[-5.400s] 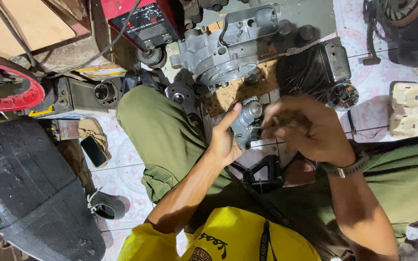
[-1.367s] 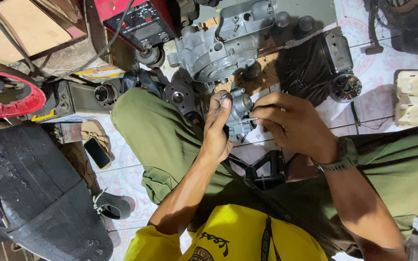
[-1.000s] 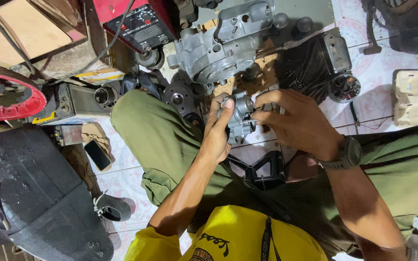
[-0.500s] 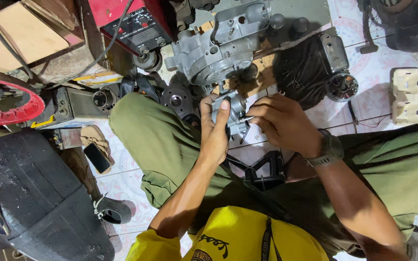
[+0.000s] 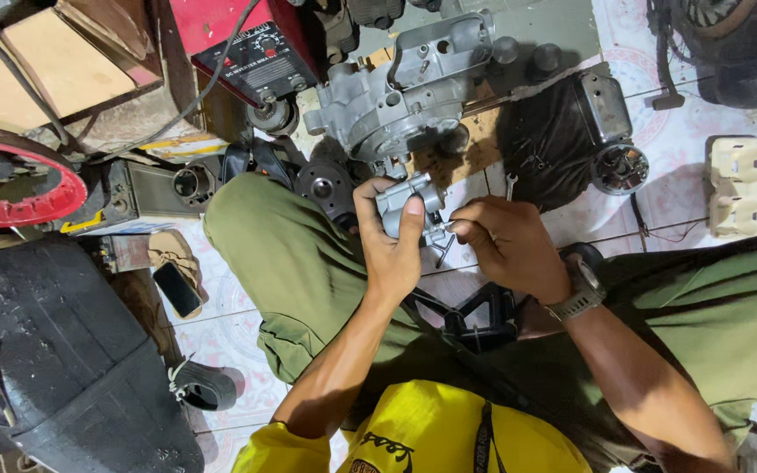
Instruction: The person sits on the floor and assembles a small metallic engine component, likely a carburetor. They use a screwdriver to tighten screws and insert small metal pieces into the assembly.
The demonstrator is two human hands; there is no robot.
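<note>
I sit on a tiled floor with my knees spread. My left hand [image 5: 389, 245] grips a small grey metal carburetor-like part [image 5: 406, 200], thumb pressed across its front. My right hand [image 5: 508, 247] pinches a thin metal tool [image 5: 442, 250] at the part's lower right side; a watch [image 5: 578, 289] is on that wrist. Both hands meet over my lap, just below a large grey engine casing [image 5: 405, 92] lying on a wooden board.
A red machine [image 5: 247, 44] with a cable stands at the top. A black motor housing [image 5: 571, 131] lies right of the casing. A small wrench [image 5: 510, 186], a phone [image 5: 177, 289], a red rim [image 5: 10, 184], a black seat [image 5: 54, 359] and a cream block [image 5: 736, 184] surround me.
The hands with the small part have stayed together over my lap, drifting slightly. My left thumb shifted from pointing up to pressing on the part; the right hand keeps working at its side.
</note>
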